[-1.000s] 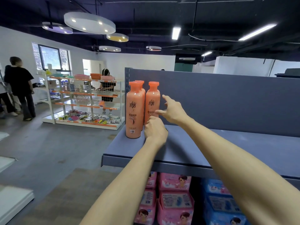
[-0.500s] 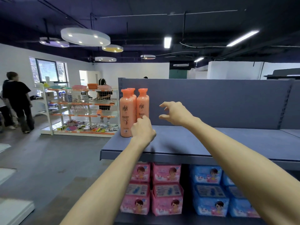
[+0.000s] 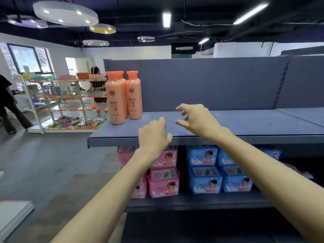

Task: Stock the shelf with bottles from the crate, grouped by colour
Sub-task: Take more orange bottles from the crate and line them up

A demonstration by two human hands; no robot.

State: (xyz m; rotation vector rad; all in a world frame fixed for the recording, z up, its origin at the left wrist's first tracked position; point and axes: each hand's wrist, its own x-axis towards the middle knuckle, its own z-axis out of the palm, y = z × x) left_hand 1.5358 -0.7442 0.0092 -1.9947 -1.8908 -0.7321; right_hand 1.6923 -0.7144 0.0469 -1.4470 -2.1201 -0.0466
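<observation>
Three orange bottles stand upright in a tight group at the left end of the grey-blue shelf (image 3: 245,123): a front bottle (image 3: 116,100), one to its right (image 3: 134,97), and a third mostly hidden behind them. My left hand (image 3: 153,135) hovers at the shelf's front edge with fingers loosely curled, holding nothing. My right hand (image 3: 194,118) floats above the shelf board, to the right of the bottles, fingers spread and bent, also holding nothing. Neither hand touches a bottle. No crate is in view.
Below the shelf sit pink packs (image 3: 164,181) and blue packs (image 3: 205,179) on a lower board. A white display rack (image 3: 70,102) with orange shelves stands to the left across the grey floor. A person in black (image 3: 7,106) walks at far left; another person stands behind the rack.
Both hands have drawn back from the orange bottles toward me, the right one letting go and moving right. The camera has pulled back, showing more of the lower shelf.
</observation>
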